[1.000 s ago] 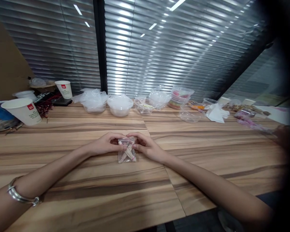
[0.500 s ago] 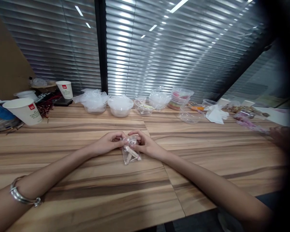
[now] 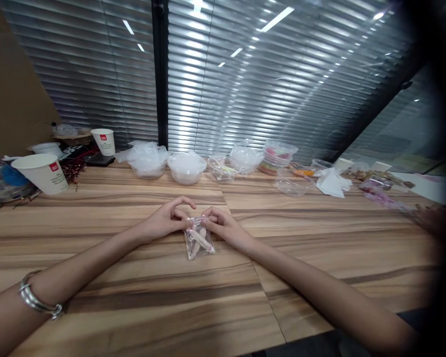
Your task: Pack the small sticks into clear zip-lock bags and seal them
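A small clear plastic bag (image 3: 196, 252) hangs between my hands, just over the wooden table. Inside it two pale, stick-like pieces (image 3: 201, 241) with pinkish ends lie crossed; their kind is not clear. My left hand (image 3: 170, 216) pinches the bag's upper left corner with thumb and curled fingers, its index finger lifted away. At the upper right corner, my right hand (image 3: 223, 225) grips the bag between thumb and fingers. A silver bangle (image 3: 37, 300) circles my left wrist.
Along the back stand white-lidded plastic bowls (image 3: 187, 167), stacked clear tubs (image 3: 278, 156) and a crumpled tissue (image 3: 332, 182). Paper cups (image 3: 44, 174) are at left. Another person's hand (image 3: 433, 218), blurred, is at the far right near a pinkish plastic wrapper (image 3: 384, 200).
My left index finger has lifted off the bag. The bag now hangs flatter and more spread between both hands, its two pieces more plainly crossed. The view has shifted slightly.
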Demonstrator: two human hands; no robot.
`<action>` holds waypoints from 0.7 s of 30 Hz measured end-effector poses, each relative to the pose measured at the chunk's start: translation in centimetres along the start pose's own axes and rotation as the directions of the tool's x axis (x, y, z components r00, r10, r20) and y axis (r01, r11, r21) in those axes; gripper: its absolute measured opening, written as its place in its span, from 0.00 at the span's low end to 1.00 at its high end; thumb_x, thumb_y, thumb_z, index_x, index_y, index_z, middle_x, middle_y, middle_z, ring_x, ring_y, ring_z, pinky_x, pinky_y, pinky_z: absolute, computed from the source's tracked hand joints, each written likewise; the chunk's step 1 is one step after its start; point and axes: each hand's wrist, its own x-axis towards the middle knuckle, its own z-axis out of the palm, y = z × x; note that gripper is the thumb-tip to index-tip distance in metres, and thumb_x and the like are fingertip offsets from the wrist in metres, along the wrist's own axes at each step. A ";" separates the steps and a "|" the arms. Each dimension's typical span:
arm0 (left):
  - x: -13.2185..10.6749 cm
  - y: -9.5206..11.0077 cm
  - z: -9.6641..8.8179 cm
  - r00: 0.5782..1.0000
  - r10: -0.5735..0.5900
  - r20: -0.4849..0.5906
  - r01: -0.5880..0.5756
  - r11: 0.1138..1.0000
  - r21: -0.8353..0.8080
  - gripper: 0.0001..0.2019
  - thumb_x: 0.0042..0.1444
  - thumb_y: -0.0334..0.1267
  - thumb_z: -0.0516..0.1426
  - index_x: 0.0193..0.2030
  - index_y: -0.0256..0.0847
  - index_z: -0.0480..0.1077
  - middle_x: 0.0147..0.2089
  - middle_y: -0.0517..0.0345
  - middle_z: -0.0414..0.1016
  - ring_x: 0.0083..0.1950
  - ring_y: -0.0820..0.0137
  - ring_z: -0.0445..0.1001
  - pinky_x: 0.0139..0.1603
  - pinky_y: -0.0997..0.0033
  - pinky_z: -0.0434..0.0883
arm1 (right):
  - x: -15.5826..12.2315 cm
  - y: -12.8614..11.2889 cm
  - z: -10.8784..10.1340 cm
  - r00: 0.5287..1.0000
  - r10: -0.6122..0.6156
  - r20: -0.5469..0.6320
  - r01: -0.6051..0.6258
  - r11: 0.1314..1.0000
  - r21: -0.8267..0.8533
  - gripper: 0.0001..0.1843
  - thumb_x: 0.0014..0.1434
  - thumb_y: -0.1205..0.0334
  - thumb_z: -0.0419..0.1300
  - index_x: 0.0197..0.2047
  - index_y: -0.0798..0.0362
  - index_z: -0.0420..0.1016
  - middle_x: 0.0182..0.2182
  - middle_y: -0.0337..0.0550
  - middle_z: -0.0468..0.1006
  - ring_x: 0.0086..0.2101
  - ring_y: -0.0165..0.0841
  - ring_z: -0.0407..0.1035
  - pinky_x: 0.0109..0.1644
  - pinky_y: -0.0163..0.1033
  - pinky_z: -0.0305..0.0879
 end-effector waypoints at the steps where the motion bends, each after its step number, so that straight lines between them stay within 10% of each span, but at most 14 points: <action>1: 0.0 0.0 0.0 1.000 0.000 0.000 0.000 1.000 0.008 0.19 0.50 0.40 0.59 0.47 0.41 0.58 0.29 0.59 0.76 0.31 0.70 0.73 0.33 0.74 0.66 | 0.1 0.3 0.0 1.000 -0.019 -0.017 0.019 1.000 -0.022 0.12 0.55 0.53 0.57 0.37 0.53 0.65 0.29 0.38 0.71 0.29 0.28 0.65 0.31 0.32 0.61; 21: 0.4 -0.3 -0.1 0.993 0.116 -0.032 -0.113 0.989 0.095 0.13 0.51 0.37 0.59 0.42 0.39 0.61 0.29 0.63 0.67 0.31 0.75 0.67 0.35 0.76 0.64 | -0.1 0.5 0.0 0.989 -0.088 -0.117 0.083 0.995 -0.053 0.16 0.53 0.56 0.60 0.43 0.51 0.64 0.29 0.37 0.68 0.29 0.28 0.64 0.31 0.33 0.61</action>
